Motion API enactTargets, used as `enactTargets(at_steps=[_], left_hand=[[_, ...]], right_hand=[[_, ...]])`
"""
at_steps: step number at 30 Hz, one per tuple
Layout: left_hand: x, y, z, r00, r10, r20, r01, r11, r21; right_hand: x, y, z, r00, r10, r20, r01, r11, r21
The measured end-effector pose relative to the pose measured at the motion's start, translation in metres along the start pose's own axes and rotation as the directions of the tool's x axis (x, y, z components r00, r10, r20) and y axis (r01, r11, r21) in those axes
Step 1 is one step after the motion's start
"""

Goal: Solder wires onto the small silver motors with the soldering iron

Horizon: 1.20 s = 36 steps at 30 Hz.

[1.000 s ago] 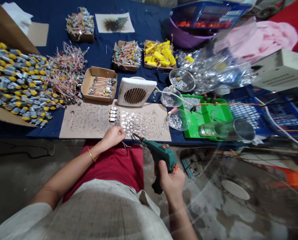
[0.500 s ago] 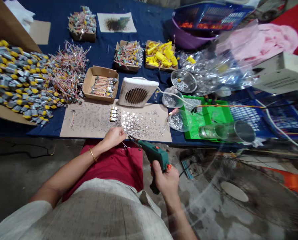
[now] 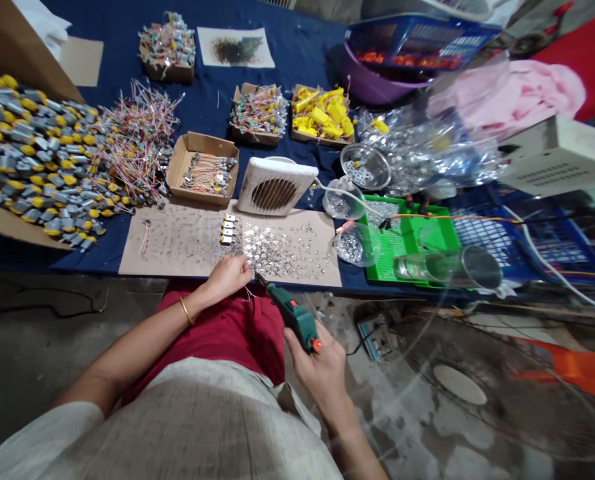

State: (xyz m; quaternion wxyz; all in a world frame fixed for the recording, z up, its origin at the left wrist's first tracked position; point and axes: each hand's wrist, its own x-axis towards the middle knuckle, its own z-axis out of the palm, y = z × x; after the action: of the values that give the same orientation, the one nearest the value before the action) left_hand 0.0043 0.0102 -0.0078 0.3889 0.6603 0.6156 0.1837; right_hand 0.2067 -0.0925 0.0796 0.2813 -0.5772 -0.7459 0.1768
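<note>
My right hand (image 3: 322, 360) grips a green soldering gun (image 3: 297, 315), its tip angled up and left beside my left hand (image 3: 231, 275). The fingers of my left hand are pinched at the front edge of the cardboard sheet (image 3: 187, 257); thin wires (image 3: 248, 291) hang below them, and what they pinch is too small to make out. Small motors (image 3: 228, 229) stand in a short column on the cardboard just behind my left hand. Scattered small metal pieces (image 3: 272, 247) lie right of them.
A white vent fan (image 3: 277, 186) stands behind the cardboard. At the left is a large pile of motors (image 3: 32, 153). A box of wired parts (image 3: 202, 140), a green basket (image 3: 412, 230) and a clear cup (image 3: 480, 267) are also there. A floor fan (image 3: 460, 385) is at lower right.
My right hand has moved left and slightly down, turning the soldering gun so its body tilts more steeply and sits closer to my left hand. My left hand has barely moved.
</note>
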Motion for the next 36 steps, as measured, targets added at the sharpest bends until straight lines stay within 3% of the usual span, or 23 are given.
enactTargets(at_steps=[4,12,16,36], left_hand=[[0.0,0.0,0.0,1.0,0.003,0.0,-0.003,1.0,-0.011],[0.0,0.001,0.0,1.0,0.012,0.0,-0.012,1.0,-0.011],[0.0,0.0,0.0,1.0,0.004,0.001,-0.004,1.0,-0.011],[-0.001,0.002,-0.002,1.0,-0.011,0.008,0.012,1.0,-0.025]], right_hand=[[-0.002,-0.007,0.002,0.999,-0.025,0.029,0.025,1.0,0.016],[-0.01,0.003,-0.01,0.976,0.208,-0.056,-0.209,0.978,0.0],[-0.013,0.005,-0.012,0.961,0.262,-0.088,-0.26,0.965,0.029],[-0.01,0.011,-0.012,0.948,0.302,-0.097,-0.297,0.953,0.066]])
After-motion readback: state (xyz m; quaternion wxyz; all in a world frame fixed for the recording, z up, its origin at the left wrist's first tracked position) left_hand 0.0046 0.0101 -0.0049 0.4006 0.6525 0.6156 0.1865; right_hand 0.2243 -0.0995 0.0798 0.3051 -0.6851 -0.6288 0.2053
